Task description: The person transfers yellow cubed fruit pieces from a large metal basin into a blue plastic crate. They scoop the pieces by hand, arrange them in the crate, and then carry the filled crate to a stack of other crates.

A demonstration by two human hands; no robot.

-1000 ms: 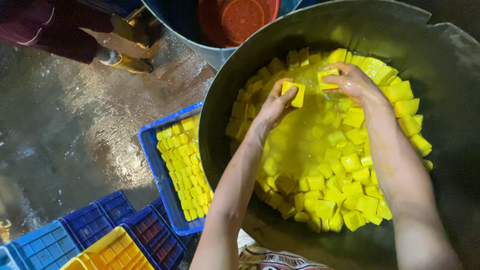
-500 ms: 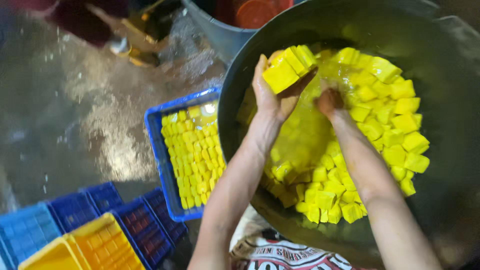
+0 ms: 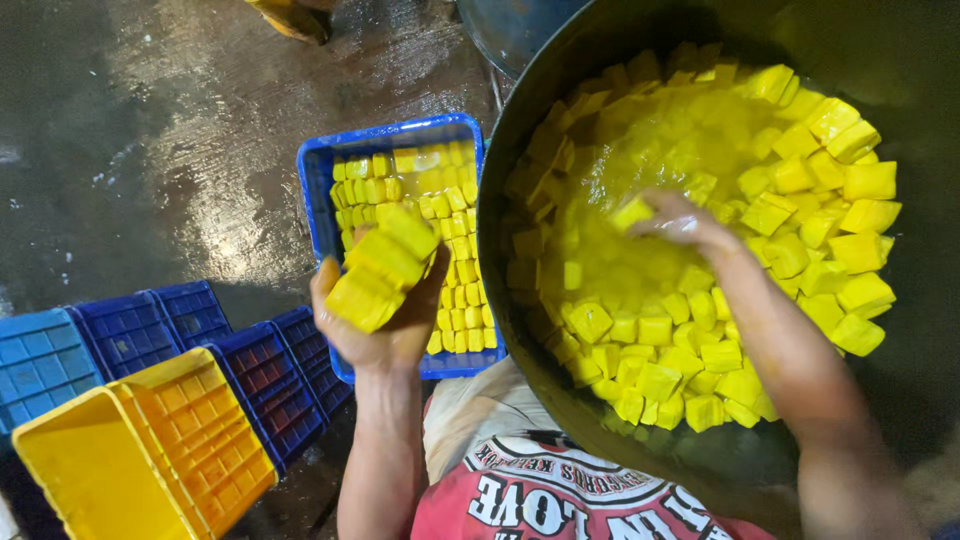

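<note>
Two bare hands at work, seen from above. Nearest, at 6 o'clock: red printed shirt [image 3: 540, 495]. Left hand [image 3: 385, 320] raised palm-up over near edge of blue crate [image 3: 312, 165], fingers curled round a stack of yellow blocks [image 3: 382, 266], three or so, firmly held. Right hand [image 3: 680, 222] at 2 o'clock from left, down in yellow liquid inside big dark basin [image 3: 500, 260], fingertips closed on one yellow cube [image 3: 632, 212]; grip partly blurred. Floating cubes [image 3: 800, 200] crowded round basin rim, thickest at 3 o'clock. Blue crate just left of basin, packed with neat rows of yellow pieces. At 8 o'clock: stacked empty crates, yellow [image 3: 130, 450] in front, blue behind. Beyond, at 11 o'clock: wet dark floor [image 3: 150, 120].
</note>
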